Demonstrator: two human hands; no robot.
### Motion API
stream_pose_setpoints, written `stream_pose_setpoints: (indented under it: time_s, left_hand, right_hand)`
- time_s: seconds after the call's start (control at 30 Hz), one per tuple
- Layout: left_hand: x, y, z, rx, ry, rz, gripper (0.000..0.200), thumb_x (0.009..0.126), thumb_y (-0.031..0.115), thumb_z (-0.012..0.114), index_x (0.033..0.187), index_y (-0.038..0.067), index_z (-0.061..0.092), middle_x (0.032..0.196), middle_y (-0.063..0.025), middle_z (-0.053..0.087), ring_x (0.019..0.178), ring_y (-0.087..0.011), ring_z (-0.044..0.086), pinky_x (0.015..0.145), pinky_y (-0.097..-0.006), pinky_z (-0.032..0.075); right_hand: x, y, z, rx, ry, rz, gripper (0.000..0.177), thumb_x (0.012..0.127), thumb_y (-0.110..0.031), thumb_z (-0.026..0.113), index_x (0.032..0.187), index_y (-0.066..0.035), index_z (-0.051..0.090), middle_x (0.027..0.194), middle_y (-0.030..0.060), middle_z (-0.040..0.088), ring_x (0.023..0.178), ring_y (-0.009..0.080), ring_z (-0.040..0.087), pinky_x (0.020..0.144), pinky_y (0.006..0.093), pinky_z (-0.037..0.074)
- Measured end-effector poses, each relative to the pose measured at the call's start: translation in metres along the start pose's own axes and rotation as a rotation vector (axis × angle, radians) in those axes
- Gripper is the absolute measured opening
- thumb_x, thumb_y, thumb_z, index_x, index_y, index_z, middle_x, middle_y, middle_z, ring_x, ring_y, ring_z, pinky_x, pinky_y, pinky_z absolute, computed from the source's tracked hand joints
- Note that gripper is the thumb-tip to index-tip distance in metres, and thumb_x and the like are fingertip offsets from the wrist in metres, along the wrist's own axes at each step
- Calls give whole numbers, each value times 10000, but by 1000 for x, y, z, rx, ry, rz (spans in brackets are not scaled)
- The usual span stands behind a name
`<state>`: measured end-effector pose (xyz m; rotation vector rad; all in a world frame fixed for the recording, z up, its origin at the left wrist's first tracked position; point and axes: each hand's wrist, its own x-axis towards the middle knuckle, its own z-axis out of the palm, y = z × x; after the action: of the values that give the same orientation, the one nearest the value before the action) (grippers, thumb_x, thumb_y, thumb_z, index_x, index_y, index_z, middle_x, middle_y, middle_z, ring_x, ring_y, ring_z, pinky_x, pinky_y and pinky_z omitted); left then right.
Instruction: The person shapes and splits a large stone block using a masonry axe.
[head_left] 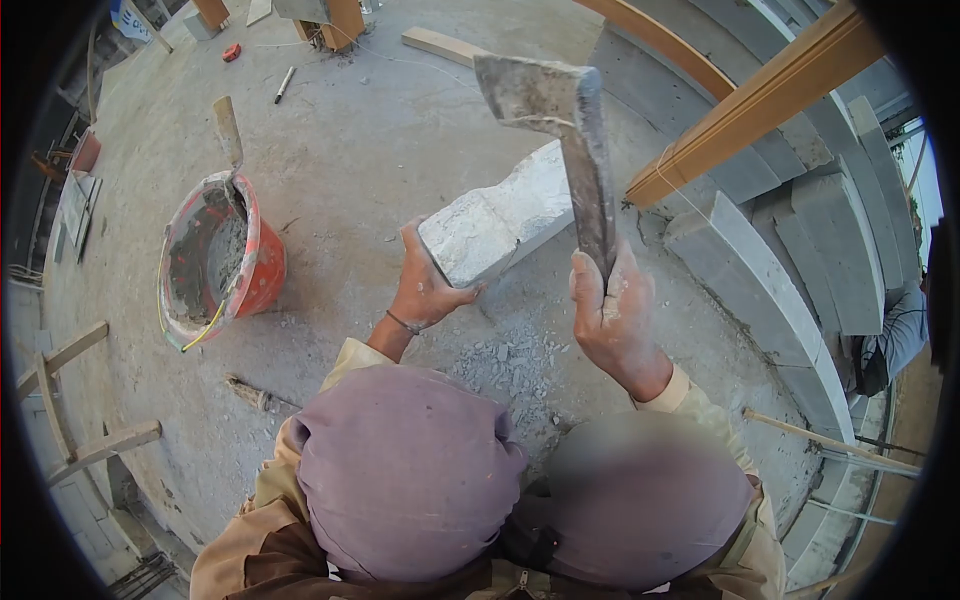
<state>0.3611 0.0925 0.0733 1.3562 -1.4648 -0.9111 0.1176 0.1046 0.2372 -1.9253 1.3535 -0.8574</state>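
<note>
A pale concrete block (490,225) with a rough, chipped top face is tilted in front of me. My left hand (425,285) grips its near left end, fingers and thumb on its sides. My right hand (618,315) is closed around the handle of a hatchet (540,95), held upright with its broad, worn metal head at the top. The handle passes in front of the block's right end and hides part of it. Broken grey chips (515,370) lie on the floor between my hands, close to my knees.
An orange bucket (265,270) of wet mortar stands at left, a trowel (229,135) leaning in it. A wooden beam (740,115) and a curved block wall (765,285) bound the right. A marker (285,84), red tape measure (231,52) and timber strip (437,44) lie farther off.
</note>
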Motion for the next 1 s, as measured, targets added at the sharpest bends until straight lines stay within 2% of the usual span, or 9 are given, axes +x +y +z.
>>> stream_pose_setpoints:
  time_s: [0.07,0.13,0.27,0.47,0.53,0.67,0.87,0.93,1.0]
  left_hand:
    - [1,-1,0,-6,4,5,1130,647,224,954,1430,3,170,1386,-241,482,1363,-351,497,1173,-447,397]
    - [2,-1,0,-8,-3,26,1122,649,222,953,1426,5,174,1387,-238,477,1362,-349,497,1175,-447,395]
    - [7,-3,1,-79,9,53,1124,648,215,950,1434,11,173,1395,-227,479,1372,-335,488,1185,-441,384]
    - [1,-6,3,-58,15,1,1154,646,214,952,1459,10,159,1419,-219,483,1388,-324,479,1197,-434,373]
    - [0,-4,2,-73,13,9,1159,645,213,953,1463,10,157,1419,-218,482,1387,-324,479,1197,-433,372]
    - [4,-4,1,-63,1,36,1161,648,193,950,1470,15,150,1423,-215,477,1387,-324,479,1197,-433,373]
    - [4,3,-1,-53,-8,7,1146,651,230,955,1433,-9,153,1400,-250,480,1383,-359,489,1188,-449,386]
    - [-1,-1,0,-51,-11,7,1147,650,232,957,1435,-6,155,1405,-250,479,1385,-362,489,1189,-450,386]
    - [4,-9,2,-115,-1,70,1144,648,234,958,1435,4,162,1397,-241,484,1380,-358,491,1190,-446,387]
  right_hand:
    - [5,7,3,85,133,-79,244,1030,-159,606,984,71,537,656,300,597,662,528,632,596,561,465]
    - [7,30,14,-161,-117,28,216,1022,-127,625,985,63,530,638,260,587,611,489,628,551,503,459]
    - [8,26,14,-223,-162,-28,214,1022,-126,625,985,61,527,634,254,585,605,483,630,542,498,452]
    - [-15,15,-3,72,82,-46,242,1021,-160,623,972,61,535,654,292,589,640,520,627,565,544,444]
    - [-24,43,5,-172,-177,49,205,1011,-126,639,977,49,537,626,240,573,591,456,641,528,485,435]
    - [-22,18,-8,-230,-201,21,193,1014,-121,633,983,46,542,635,232,587,604,449,654,535,482,446]
    - [4,10,5,100,100,-105,222,1028,-147,613,978,55,536,695,280,630,681,514,653,595,539,481]
    - [6,41,22,-278,-184,12,210,1010,-110,641,980,63,527,673,264,619,650,479,663,558,495,481]
    - [8,41,19,-270,-170,-4,218,1011,-117,640,981,66,525,677,274,621,656,486,664,564,502,487]
